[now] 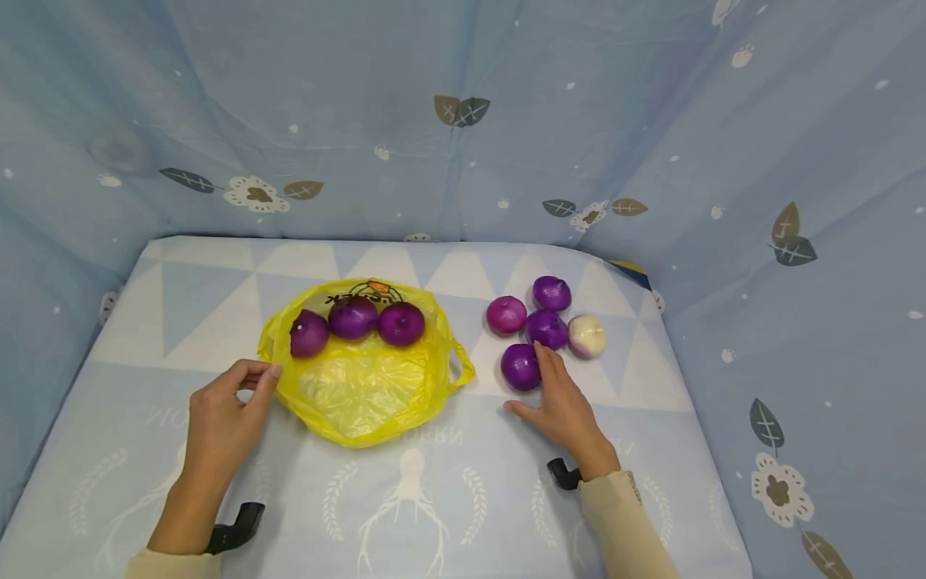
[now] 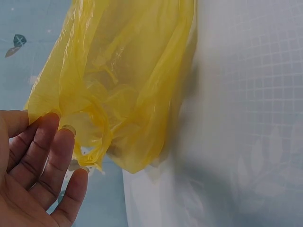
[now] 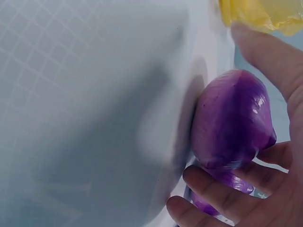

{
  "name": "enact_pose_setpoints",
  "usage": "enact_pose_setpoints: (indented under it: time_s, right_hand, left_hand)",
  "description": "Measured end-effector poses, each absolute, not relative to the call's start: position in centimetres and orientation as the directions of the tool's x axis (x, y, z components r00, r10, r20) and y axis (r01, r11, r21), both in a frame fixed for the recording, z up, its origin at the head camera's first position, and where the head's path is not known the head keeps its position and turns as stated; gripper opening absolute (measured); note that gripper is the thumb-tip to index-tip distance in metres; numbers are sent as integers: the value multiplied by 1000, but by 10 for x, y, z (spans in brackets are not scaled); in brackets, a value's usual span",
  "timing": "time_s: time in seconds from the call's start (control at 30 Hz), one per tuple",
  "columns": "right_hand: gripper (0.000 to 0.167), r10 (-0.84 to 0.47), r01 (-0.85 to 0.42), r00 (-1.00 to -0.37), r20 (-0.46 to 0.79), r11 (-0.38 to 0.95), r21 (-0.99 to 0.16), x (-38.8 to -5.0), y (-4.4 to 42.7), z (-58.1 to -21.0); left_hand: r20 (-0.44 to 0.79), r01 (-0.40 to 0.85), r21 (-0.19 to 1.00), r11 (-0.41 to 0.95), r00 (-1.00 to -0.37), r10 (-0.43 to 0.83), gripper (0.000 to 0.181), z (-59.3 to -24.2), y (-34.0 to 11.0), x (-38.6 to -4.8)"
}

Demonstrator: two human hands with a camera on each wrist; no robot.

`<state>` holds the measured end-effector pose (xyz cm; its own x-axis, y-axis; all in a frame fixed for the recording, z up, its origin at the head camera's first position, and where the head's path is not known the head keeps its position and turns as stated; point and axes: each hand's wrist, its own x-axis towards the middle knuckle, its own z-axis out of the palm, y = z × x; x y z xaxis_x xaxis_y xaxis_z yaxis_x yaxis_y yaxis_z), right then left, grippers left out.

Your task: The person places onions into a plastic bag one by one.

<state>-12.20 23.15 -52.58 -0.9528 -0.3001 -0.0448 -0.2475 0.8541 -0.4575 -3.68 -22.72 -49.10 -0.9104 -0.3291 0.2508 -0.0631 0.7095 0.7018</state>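
Observation:
A yellow plastic bag (image 1: 362, 394) lies spread on the table with three purple onions (image 1: 353, 318) at its far side. My left hand (image 1: 226, 418) pinches the bag's left edge between thumb and fingers; in the left wrist view the yellow film (image 2: 137, 94) runs up from the fingers. Right of the bag, my right hand (image 1: 567, 410) has its fingers against the right side of the nearest purple onion (image 1: 519, 367), thumb spread away. The right wrist view shows this onion (image 3: 232, 120) between the spread thumb and the fingers of the hand (image 3: 279, 189).
Behind the nearest onion are more purple onions (image 1: 546, 330) and a whitish one (image 1: 587, 336), grouped close together. A patterned cloth covers the table (image 1: 405, 498). Blue patterned curtains (image 1: 376, 96) stand behind the table and at its sides.

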Motion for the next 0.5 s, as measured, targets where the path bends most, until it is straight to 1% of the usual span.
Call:
enact_pose_setpoints:
  time_s: [0.27, 0.5]
  right_hand:
    - [108, -261, -212, -964, -46, 864, -457, -121, 228, -531]
    - [100, -229, -191, -973, -20, 853, -486, -121, 224, -528]
  left_hand:
    - [256, -55, 698, 714, -912, -321, 14, -492, -225, -38]
    - [254, -58, 702, 710, -911, -325, 15, -493, -224, -39]
